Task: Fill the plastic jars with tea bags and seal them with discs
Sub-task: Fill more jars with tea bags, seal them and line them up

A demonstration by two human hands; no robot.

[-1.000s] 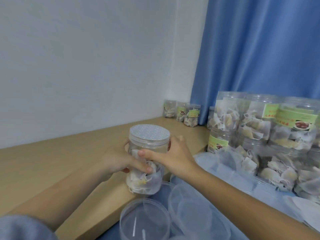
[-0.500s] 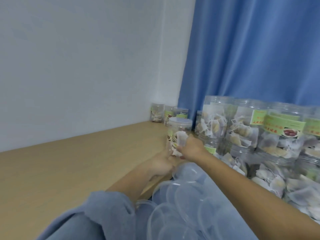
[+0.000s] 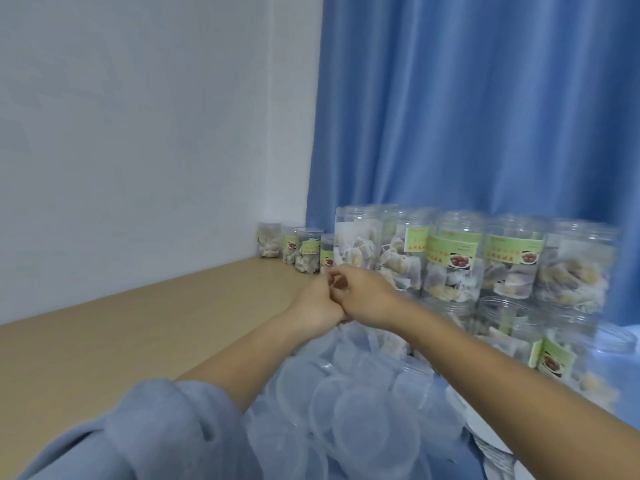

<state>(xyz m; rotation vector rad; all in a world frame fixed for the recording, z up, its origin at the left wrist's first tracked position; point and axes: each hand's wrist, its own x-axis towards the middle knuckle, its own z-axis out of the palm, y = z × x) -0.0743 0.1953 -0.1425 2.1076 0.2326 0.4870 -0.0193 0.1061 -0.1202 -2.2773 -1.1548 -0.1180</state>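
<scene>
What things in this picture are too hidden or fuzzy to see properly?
- Head view: whether the left hand and right hand hold anything; they overlap and blur.
- Head view: the label writing on the stacked jars, blurred.
- Head view: the far row of jars, too small for contents.
- Head view: the clear lids, cut off by the bottom edge.

1. Plain white wall point(image 3: 138, 116) fills the left and far side.
2. Blue pleated curtain point(image 3: 485, 116) hangs on the right, meeting the wall at the corner.
3. Light wooden tabletop point(image 3: 121, 334) runs along below, evenly lit.
</scene>
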